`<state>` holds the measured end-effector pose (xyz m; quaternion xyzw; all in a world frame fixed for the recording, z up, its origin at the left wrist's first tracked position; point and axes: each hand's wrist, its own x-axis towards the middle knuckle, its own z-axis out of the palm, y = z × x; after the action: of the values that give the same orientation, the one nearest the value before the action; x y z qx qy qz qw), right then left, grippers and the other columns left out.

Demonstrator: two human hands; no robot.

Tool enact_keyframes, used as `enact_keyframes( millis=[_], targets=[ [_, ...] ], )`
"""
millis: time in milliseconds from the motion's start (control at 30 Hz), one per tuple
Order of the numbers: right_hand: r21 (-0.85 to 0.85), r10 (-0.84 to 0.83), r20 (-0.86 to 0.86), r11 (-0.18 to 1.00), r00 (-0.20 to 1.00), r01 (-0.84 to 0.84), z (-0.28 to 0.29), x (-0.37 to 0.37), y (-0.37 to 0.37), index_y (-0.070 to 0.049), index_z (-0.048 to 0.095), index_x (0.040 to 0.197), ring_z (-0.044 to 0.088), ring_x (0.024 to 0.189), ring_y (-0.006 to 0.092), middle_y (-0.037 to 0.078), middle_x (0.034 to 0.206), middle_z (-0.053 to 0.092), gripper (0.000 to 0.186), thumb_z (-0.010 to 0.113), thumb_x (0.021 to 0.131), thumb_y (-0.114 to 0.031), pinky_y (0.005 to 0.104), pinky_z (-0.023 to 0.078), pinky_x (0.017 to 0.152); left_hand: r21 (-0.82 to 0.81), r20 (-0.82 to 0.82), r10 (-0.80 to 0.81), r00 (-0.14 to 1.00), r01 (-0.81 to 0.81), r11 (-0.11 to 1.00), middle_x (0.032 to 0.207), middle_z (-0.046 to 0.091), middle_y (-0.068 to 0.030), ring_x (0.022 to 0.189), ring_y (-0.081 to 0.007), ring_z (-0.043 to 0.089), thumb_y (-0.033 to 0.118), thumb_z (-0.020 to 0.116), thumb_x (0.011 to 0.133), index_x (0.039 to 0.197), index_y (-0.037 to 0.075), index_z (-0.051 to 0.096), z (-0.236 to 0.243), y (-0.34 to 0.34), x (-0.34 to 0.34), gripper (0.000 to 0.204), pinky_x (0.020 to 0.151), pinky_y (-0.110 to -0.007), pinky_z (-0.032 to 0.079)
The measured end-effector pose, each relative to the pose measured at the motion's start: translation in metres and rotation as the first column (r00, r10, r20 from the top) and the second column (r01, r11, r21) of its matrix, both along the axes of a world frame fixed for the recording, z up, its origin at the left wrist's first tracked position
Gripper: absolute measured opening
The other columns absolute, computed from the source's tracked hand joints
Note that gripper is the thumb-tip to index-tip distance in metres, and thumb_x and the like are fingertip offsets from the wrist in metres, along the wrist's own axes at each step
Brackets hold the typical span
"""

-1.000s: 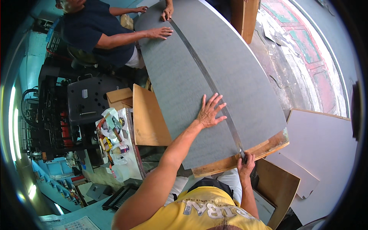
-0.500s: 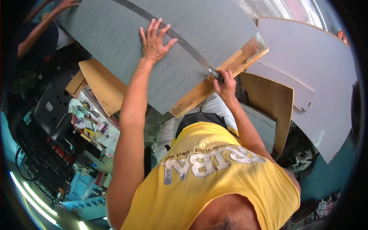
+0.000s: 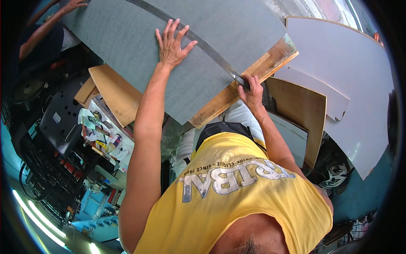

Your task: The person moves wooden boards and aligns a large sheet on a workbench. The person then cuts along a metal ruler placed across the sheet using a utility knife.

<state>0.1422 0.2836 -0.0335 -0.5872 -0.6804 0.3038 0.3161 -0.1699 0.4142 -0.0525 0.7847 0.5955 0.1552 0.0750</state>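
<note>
A large gray sheet (image 3: 111, 39) spans the upper middle, with a long dark metal straightedge (image 3: 213, 55) lying across it. My left hand (image 3: 172, 47) is open and spread on the sheet, fingertips over the straightedge. My right hand (image 3: 252, 92) is closed around the straightedge's near end at a wooden batten (image 3: 275, 58) along the sheet's edge; exactly what lies under those fingers is partly hidden. At the upper left, a co-worker's hand (image 3: 74, 6) is near the sheet's far edge.
A co-worker (image 3: 38, 38) is at upper left. Plywood offcuts (image 3: 111, 91), a cluttered side table (image 3: 127, 161) and black machinery (image 3: 29, 144) stand left. Large white panels (image 3: 338, 51), a brown board (image 3: 304, 110) and a helmet (image 3: 334, 175) are at the right.
Since a second ago the view has swung down toward my body, so the sheet appears higher. My hands keep their hold and position on the straightedge, with little change in the last half second.
</note>
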Motion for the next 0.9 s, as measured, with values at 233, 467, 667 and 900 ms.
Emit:
enact_keyframes(
  millis=[233,467,667,900],
  targets=[
    [-0.011,0.004,0.020,1.000,1.000,-0.004,0.004,-0.001,0.001,-0.003,0.058,0.099,0.058,0.069,0.0315,0.014,0.081,0.051,0.032,0.067,0.068,-0.002,0.0388,0.049,0.060,-0.002,-0.021,-0.003,1.000,0.003,1.000,0.147,0.029,-0.0004,0.142,-0.0233,0.018,0.060,0.061,0.082,0.132,0.031,0.045,-0.002,0.001,-0.001,0.060,0.111,-0.068,0.008],
    [-0.120,-0.063,0.041,0.991,0.997,0.067,0.015,-0.007,0.013,-0.005,0.061,0.092,0.060,0.067,0.0316,0.013,0.078,0.055,0.025,0.070,0.069,-0.008,0.0378,0.049,0.060,-0.020,-0.039,-0.009,0.999,0.008,1.000,0.146,0.028,-0.0007,0.142,-0.0233,0.017,0.061,0.061,0.082,0.131,0.031,0.045,-0.001,0.002,-0.003,0.060,0.112,-0.068,0.007],
    [-0.250,-0.219,0.167,0.934,0.961,0.257,0.014,-0.013,0.032,-0.005,0.060,0.083,0.062,0.067,0.0378,0.017,0.069,0.062,0.026,0.073,0.074,-0.025,0.0439,0.048,0.060,-0.055,-0.058,0.011,0.998,-0.014,0.998,0.146,0.027,-0.0011,0.142,-0.0237,0.015,0.063,0.059,0.082,0.129,0.032,0.046,0.005,0.003,-0.004,0.058,0.114,-0.066,0.005],
    [-0.299,-0.083,0.356,0.933,0.931,0.198,0.018,-0.010,0.036,-0.007,0.058,0.083,0.062,0.070,0.0417,0.018,0.070,0.063,0.026,0.071,0.077,-0.029,0.0491,0.048,0.060,-0.265,0.062,0.283,0.957,-0.258,0.929,0.147,0.024,-0.0125,0.142,-0.0327,0.014,0.059,0.077,0.065,0.140,0.021,0.035,0.036,0.008,0.014,0.094,0.111,-0.068,0.009]
  ],
)
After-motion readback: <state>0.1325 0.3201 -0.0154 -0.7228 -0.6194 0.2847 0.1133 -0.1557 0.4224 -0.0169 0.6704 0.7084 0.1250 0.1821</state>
